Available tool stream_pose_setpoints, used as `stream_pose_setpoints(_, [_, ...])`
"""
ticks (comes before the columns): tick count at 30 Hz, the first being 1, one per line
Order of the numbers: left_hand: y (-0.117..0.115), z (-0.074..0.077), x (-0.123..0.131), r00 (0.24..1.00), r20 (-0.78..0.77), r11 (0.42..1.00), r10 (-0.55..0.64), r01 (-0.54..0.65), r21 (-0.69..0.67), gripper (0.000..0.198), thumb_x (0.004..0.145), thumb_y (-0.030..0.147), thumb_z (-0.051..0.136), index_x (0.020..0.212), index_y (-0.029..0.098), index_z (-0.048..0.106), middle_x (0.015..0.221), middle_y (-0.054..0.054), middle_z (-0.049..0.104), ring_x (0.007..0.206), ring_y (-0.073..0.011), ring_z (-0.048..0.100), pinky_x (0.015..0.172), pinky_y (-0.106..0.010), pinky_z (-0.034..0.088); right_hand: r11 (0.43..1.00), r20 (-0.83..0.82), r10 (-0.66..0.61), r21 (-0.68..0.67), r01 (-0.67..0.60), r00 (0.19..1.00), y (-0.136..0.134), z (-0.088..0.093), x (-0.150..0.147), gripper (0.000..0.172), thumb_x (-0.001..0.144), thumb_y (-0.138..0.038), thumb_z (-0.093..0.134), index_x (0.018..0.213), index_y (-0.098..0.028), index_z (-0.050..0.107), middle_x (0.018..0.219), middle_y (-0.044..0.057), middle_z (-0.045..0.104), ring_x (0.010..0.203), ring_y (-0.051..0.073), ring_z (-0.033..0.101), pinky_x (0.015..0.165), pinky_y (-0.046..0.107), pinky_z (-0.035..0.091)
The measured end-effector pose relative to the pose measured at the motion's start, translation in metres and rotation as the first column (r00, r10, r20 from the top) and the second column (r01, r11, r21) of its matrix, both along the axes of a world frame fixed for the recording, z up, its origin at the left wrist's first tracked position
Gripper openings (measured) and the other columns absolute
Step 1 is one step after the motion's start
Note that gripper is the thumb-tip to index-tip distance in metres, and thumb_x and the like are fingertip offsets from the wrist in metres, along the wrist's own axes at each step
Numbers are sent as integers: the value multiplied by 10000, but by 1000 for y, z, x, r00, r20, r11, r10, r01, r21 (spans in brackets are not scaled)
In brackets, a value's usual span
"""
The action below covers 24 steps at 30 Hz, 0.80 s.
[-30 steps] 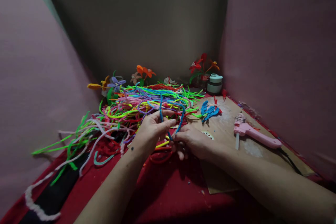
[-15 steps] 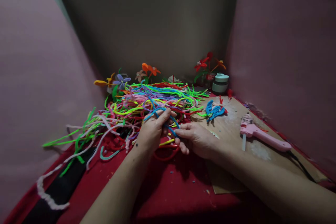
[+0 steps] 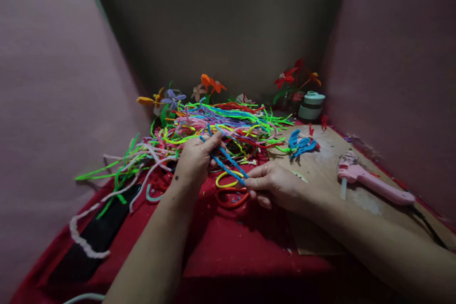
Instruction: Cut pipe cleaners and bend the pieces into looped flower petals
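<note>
Blue pipe cleaners (image 3: 228, 159) run in two near-parallel strands between my hands. My left hand (image 3: 199, 154) pinches them near their upper ends, which poke out past the thumb. At the lower right, my right hand (image 3: 272, 184) is closed on the other end, between thumb and fingers. Below the strands, on the red cloth (image 3: 228, 247), lie scissors with one yellow and one red handle loop (image 3: 231, 206); their blades are hidden. Just beyond my hands spreads a heap of many-coloured pipe cleaners (image 3: 228, 116).
A blue pipe-cleaner flower (image 3: 302, 145) lies on the brown board (image 3: 320, 237) at right. Beside it rests a pink glue gun (image 3: 377, 187) with its cord. Behind stand a teal-lidded jar (image 3: 311, 106) and pipe-cleaner flowers (image 3: 213, 84). A black strip (image 3: 92, 240) lies at left.
The blue strands were looped and bunched between my hands; now they are drawn out straighter. My hands have moved farther apart, showing more of the scissor handles. The view has shifted slightly.
</note>
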<state>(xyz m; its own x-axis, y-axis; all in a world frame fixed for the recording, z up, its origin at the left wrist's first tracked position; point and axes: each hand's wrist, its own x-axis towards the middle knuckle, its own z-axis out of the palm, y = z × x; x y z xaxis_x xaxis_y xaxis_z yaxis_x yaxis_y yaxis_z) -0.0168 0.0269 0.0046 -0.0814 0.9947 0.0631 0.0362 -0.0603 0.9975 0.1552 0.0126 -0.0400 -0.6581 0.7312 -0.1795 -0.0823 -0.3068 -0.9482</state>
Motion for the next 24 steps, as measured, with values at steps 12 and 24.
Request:
stream_pose_setpoints(12, [11, -5, -11, 972, 233, 985, 17, -56, 164, 361, 727, 515, 604, 705, 159, 550, 574, 16, 535, 419, -60, 442, 409, -182, 358, 993, -16, -120, 13, 121, 993, 3, -1, 1, 194, 711, -278, 638, 617, -111, 612, 455, -40, 499, 287, 33, 369, 305, 181, 201])
stream_pose_setpoints(24, [1, -25, 18, 871, 213, 875, -442, 471, -111, 194, 701, 268, 691, 736, 83, 646, 551, -10, 565, 445, -42, 480, 436, -150, 337, 990, -299, -81, -133, 42, 951, 12, -6, 4, 209, 707, -292, 673, 662, -97, 611, 533, -5, 582, 340, 64, 476, 346, 184, 387])
